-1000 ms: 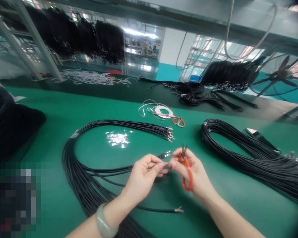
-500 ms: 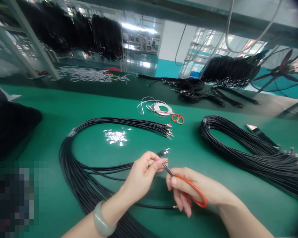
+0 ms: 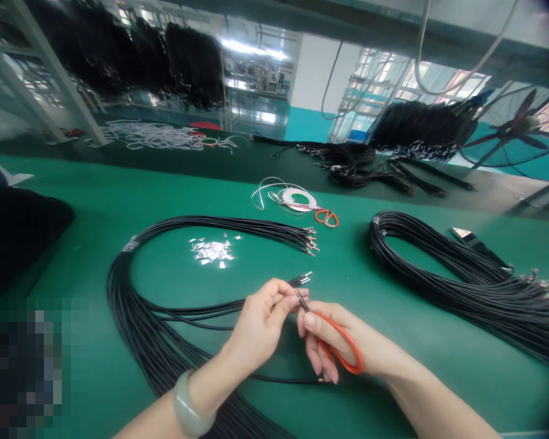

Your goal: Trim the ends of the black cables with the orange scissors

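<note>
My left hand [image 3: 263, 317] is closed in a pinch on the end of a black cable, most of which its fingers hide. My right hand [image 3: 333, 332] grips orange-handled scissors [image 3: 357, 358], whose blades meet the left fingertips at the cable end. Just beyond the left hand, a few stripped cable tips [image 3: 305, 278] stick out. They belong to a large looped bundle of black cables [image 3: 123, 292], tied near its top left. One loose cable [image 3: 288, 380] runs beneath, its tip by the lower fingers of my right hand.
Small shiny clippings [image 3: 213, 250] lie inside the bundle's curve. Behind them are a white tape roll [image 3: 297, 199] and a second orange-handled pair of scissors [image 3: 327, 218]. Another cable bundle [image 3: 421, 283] lies at right on the green table [image 3: 165, 189]. A fan [image 3: 516, 125] stands at back right.
My right hand has shifted left and slightly up with the scissors, bringing the blades further in at the left fingertips. My left hand has kept its pinch in place.
</note>
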Demonstrator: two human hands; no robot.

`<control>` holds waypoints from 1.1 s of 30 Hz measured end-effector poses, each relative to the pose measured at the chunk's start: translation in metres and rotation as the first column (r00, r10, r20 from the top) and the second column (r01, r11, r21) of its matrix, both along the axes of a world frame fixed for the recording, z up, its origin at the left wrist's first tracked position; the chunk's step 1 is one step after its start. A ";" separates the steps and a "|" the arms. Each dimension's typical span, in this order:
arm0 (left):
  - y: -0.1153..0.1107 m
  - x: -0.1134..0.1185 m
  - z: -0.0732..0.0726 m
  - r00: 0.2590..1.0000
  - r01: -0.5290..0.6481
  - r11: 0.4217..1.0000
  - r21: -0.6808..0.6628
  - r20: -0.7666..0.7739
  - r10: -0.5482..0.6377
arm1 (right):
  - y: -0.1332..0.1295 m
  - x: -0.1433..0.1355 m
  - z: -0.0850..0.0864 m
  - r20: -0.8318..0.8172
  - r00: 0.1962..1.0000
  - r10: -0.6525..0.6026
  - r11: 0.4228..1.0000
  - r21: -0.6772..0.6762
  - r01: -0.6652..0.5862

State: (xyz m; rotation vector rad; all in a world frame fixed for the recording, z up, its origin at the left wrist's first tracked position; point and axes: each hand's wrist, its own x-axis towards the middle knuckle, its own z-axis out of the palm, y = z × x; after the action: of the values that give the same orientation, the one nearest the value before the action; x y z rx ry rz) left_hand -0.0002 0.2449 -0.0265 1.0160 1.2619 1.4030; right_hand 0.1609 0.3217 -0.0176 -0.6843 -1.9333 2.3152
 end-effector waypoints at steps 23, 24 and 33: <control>0.011 -0.120 -0.008 0.455 -0.629 0.776 -0.046 -0.831 0.321 | 0.026 -0.012 -0.017 -0.141 0.839 -0.525 0.799 0.257 0.544; 0.011 -0.119 -0.008 0.446 -0.628 0.778 -0.030 -0.832 0.328 | 0.022 -0.015 -0.017 -0.155 0.840 -0.520 0.801 0.253 0.543; -0.003 -0.030 0.015 0.821 0.074 0.995 -0.062 -0.563 -0.096 | 0.027 0.020 0.023 -0.004 0.979 -0.205 0.927 0.320 0.195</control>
State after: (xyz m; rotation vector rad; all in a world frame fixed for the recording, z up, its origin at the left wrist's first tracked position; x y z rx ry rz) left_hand -0.0305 0.2419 -0.0111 1.5146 1.6341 1.0283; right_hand 0.1814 0.3485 0.0054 -0.8376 -2.0726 1.8280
